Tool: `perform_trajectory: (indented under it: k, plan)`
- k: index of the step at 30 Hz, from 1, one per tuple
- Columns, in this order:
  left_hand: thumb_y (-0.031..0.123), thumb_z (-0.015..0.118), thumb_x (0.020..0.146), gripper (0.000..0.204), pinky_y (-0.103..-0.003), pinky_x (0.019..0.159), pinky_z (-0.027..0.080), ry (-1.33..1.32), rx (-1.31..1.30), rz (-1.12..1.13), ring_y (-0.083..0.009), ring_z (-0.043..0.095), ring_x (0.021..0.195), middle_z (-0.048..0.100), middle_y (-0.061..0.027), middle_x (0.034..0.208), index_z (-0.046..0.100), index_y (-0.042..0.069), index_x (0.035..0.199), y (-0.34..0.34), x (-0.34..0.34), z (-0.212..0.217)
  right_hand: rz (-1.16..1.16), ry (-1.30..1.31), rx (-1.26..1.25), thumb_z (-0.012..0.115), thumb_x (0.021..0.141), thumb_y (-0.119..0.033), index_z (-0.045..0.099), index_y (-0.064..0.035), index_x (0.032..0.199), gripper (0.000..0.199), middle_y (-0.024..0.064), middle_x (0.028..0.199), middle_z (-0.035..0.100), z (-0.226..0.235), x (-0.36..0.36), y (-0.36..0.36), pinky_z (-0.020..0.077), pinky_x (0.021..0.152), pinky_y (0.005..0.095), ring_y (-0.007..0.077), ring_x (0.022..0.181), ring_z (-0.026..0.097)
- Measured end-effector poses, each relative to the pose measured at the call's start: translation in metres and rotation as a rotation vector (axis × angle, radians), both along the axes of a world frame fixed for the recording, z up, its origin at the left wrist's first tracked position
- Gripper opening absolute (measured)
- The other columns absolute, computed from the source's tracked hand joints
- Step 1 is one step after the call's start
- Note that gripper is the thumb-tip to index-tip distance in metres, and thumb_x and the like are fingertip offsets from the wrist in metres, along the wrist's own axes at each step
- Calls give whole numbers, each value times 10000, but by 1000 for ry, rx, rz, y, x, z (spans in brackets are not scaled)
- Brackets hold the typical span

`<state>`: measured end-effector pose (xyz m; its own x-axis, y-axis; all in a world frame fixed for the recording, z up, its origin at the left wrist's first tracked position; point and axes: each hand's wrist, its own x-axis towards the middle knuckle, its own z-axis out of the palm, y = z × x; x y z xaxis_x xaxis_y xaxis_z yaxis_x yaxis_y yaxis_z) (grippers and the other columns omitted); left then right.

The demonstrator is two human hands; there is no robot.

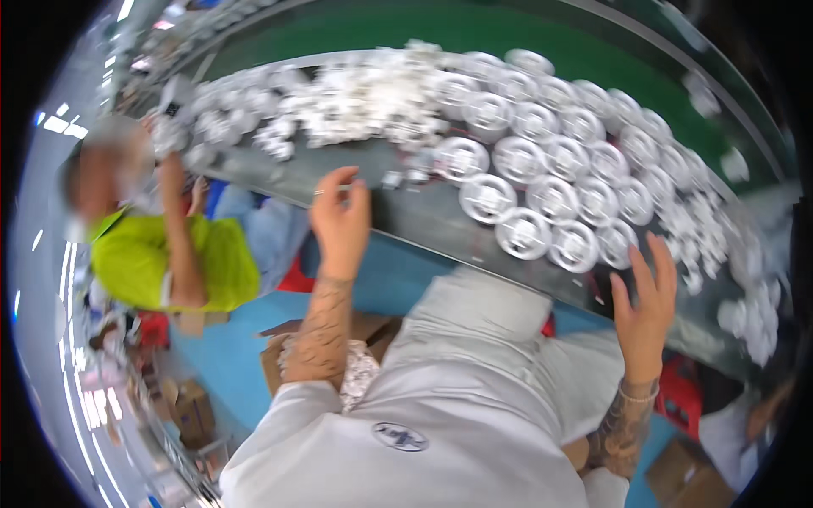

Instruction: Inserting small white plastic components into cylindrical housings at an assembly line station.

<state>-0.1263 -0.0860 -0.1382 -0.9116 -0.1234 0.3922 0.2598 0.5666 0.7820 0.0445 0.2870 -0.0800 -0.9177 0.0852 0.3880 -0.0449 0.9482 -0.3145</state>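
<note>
My left hand [341,222] hovers over the near edge of the dark worktable [415,212], its fingers parted and nothing seen in them. Beyond it lies a heap of small white plastic pieces [364,102], with a few loose bits [406,173] closer in. Round white parts with a rim and a raised middle [522,234] stand in packed rows in front of me. At the right end of these rows is my right hand [645,300], thumb and fingers spread, close to the nearest round part [616,244]. Whether it touches that part I cannot tell.
A green conveyor belt [356,38] runs behind the table. More small white pieces [696,233] lie at the right. A co-worker in a yellow-green top [174,258] sits at the left. Cardboard boxes [284,351] and a red stool [680,394] are on the blue floor.
</note>
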Motion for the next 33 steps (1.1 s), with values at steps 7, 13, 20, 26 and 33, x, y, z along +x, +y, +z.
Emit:
perform_trajectory:
  k: [7, 13, 20, 26, 33]
  plan:
    - [74, 647, 805, 360, -389, 847, 475, 323, -470, 190, -308, 570, 1034, 618, -157, 1141, 600, 30, 1159, -39, -53, 0, -98, 90, -354, 671, 795, 11, 563, 13, 1097, 321, 206, 1363, 475, -49, -8, -24, 409, 998, 404, 351, 1225, 487]
    - [123, 692, 799, 396, -434, 852, 469, 186, -561, 100, -352, 595, 977, 633, -187, 1091, 593, 32, 1172, -75, -96, -9, -281, 158, -249, 610, 826, 26, 504, 25, 1088, 283, 215, 1364, 470, -49, 13, -17, 378, 1018, 409, 359, 1218, 487]
    - [23, 684, 834, 345, -233, 709, 488, -46, 207, 175, -102, 609, 822, 651, -60, 942, 568, -24, 1155, -76, -80, -9, -382, 190, -154, 679, 841, -5, 530, 42, 1043, 255, 208, 1341, 496, -50, 18, -14, 427, 974, 397, 339, 1176, 519]
    - [-68, 676, 779, 376, -251, 805, 509, -357, 596, -176, -132, 631, 888, 656, -68, 1001, 583, -57, 1143, 1, -6, 55, -511, 299, -749, 635, 844, 66, 560, 35, 1184, 350, 132, 1271, 551, -53, 37, -12, 490, 901, 321, 193, 1093, 556]
    - [-9, 754, 719, 244, -311, 753, 526, -732, 875, -946, -195, 631, 870, 639, -181, 1025, 661, -63, 938, 122, 62, 86, -228, 508, -1444, 635, 893, -95, 375, -51, 1327, 508, 150, 1220, 544, -11, 17, -20, 543, 890, 505, 281, 1084, 592]
